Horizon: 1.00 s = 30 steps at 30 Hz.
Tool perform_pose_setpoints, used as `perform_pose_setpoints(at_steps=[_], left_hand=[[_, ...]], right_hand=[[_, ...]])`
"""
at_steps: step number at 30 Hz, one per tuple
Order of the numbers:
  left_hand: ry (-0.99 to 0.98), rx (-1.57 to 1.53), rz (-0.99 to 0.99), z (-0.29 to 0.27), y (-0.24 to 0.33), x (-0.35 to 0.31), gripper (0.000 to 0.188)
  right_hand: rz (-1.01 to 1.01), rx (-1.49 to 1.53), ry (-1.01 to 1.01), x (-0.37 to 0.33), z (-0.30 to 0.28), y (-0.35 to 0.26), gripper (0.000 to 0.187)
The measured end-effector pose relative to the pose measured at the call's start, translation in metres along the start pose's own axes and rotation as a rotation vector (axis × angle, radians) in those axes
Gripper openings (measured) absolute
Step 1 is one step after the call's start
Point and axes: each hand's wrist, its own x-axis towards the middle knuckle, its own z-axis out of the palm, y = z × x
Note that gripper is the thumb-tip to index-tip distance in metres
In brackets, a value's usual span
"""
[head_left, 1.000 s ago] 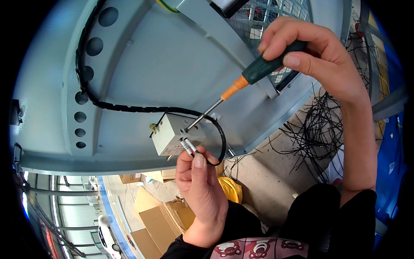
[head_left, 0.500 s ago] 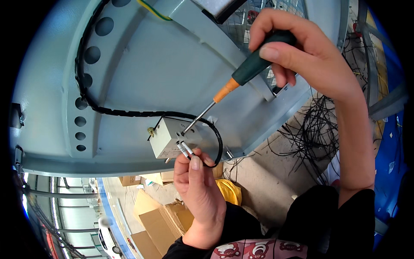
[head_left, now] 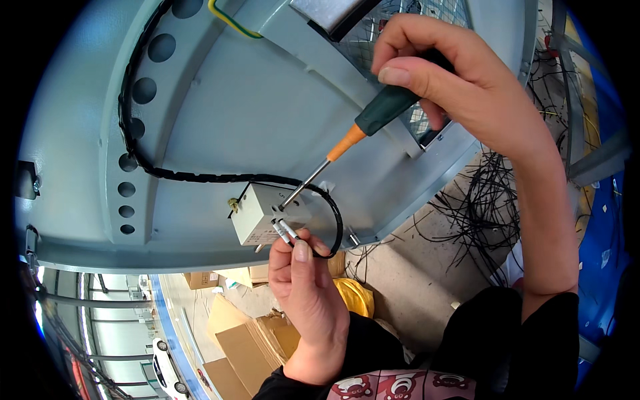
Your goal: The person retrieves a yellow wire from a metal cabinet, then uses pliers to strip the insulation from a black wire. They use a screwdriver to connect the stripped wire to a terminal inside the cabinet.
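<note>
My right hand [head_left: 440, 73] grips the dark green handle of a screwdriver [head_left: 390, 107] with an orange collar. Its steel shaft slants down to the left, and the tip meets a hole in the face of a pale box-shaped electrical unit [head_left: 257, 217] on the grey metal panel [head_left: 253, 107]. Just below, my left hand [head_left: 303, 287] pinches two wires with white marker sleeves [head_left: 285, 230]. Their ends reach the same face of the unit; how deep they sit I cannot tell. The wires run on into a black wrapped cable [head_left: 213, 177] looping round to the panel's holed rib.
Loose black cable ties or wires [head_left: 477, 220] lie heaped on the floor at the right. Opened cardboard boxes [head_left: 247, 353] and a yellow bundle [head_left: 355, 297] sit below the panel. A yellow-green wire [head_left: 233, 23] hangs at the top, near a mesh opening [head_left: 427, 20].
My right hand has shifted slightly left along the handle, with its fingers turned a little. The screwdriver tip stays at the unit. My left hand keeps its pinch in the same place.
</note>
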Motion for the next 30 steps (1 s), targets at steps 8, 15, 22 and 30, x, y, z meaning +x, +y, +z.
perform_pose_setpoints(at_steps=[8, 15, 22, 30], left_hand=[[0.003, 0.002, 0.014, 0.0, -0.002, 0.002, 0.019], [-0.007, -0.018, 0.025, 0.003, -0.002, 0.002, 0.018], [-0.057, -0.044, 0.018, -0.006, -0.003, 0.004, 0.019], [-0.005, -0.026, 0.031, 0.003, -0.004, 0.004, 0.019]], right_hand=[[0.052, 0.258, -0.213, -0.008, -0.016, -0.007, 0.036], [0.126, 0.091, 0.033, -0.01, 0.001, 0.006, 0.012], [-0.082, 0.344, -0.008, -0.012, -0.003, -0.009, 0.021], [0.048, 0.199, 0.002, -0.005, -0.003, 0.001, 0.017]])
